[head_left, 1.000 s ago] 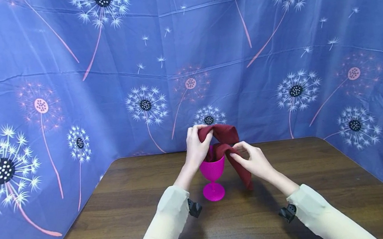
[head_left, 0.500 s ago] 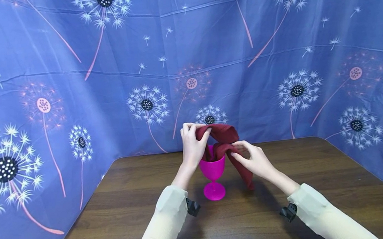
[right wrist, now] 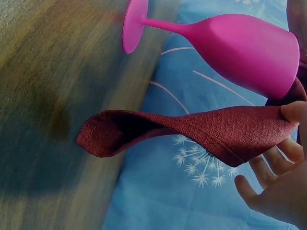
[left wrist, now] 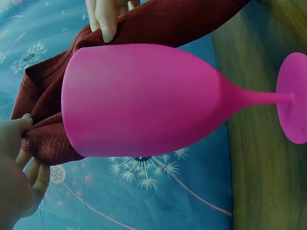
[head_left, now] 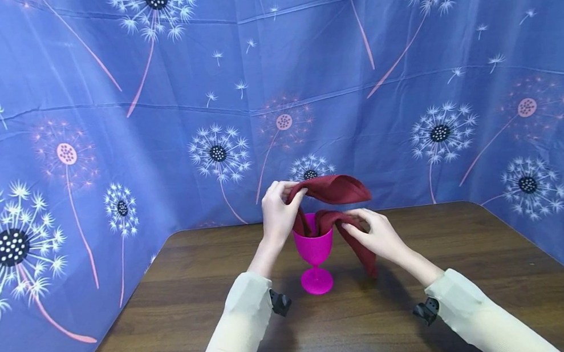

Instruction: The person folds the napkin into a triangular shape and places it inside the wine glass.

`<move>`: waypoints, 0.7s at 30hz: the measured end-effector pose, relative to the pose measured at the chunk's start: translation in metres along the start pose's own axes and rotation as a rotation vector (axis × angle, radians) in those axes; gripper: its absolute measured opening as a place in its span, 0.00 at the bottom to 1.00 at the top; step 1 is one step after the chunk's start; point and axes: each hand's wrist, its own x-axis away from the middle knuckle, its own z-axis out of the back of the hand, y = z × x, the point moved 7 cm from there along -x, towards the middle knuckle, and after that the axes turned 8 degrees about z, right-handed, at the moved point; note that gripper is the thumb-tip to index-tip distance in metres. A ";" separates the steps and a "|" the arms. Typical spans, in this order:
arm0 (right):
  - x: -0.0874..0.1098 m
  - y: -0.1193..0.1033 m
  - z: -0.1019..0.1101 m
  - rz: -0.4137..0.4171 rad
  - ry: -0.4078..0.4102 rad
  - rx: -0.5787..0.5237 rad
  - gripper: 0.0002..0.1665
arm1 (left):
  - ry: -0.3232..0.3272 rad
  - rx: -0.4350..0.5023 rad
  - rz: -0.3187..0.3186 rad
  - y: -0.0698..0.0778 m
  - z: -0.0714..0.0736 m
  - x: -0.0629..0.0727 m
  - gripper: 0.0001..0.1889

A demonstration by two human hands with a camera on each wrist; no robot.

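Observation:
A bright pink goblet stands upright on the table with a dark red cloth napkin tucked into its bowl. My left hand pinches the napkin above the left side of the rim, between thumb and fingers. From that grip one end arches rightward in the air over the goblet. My right hand pinches the other end, just outside the right rim, and that end hangs down beside the bowl, as the napkin shows in the right wrist view. The napkin's part inside the bowl is mostly hidden.
A brown wood-grain table carries the goblet. Behind it and at both sides hangs a blue curtain printed with dandelions. Dark wrist-worn devices sit at the cuffs of the pale sleeves.
My left hand has moved slightly left, still pinching the napkin. The upper end of the napkin has lifted and swung out to the right. The right hand keeps nearly the same place.

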 end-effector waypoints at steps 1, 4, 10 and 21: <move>0.000 0.000 0.000 0.003 0.002 0.004 0.17 | -0.003 0.008 0.009 -0.001 0.001 0.000 0.09; 0.000 -0.002 0.000 0.021 0.009 0.012 0.16 | 0.001 0.013 0.026 -0.004 0.003 -0.001 0.11; 0.001 -0.002 0.000 0.042 0.029 0.021 0.15 | 0.046 -0.017 0.092 -0.010 0.008 0.000 0.16; 0.000 -0.001 -0.002 0.049 0.025 0.031 0.15 | 0.077 0.008 0.106 -0.017 0.015 0.000 0.11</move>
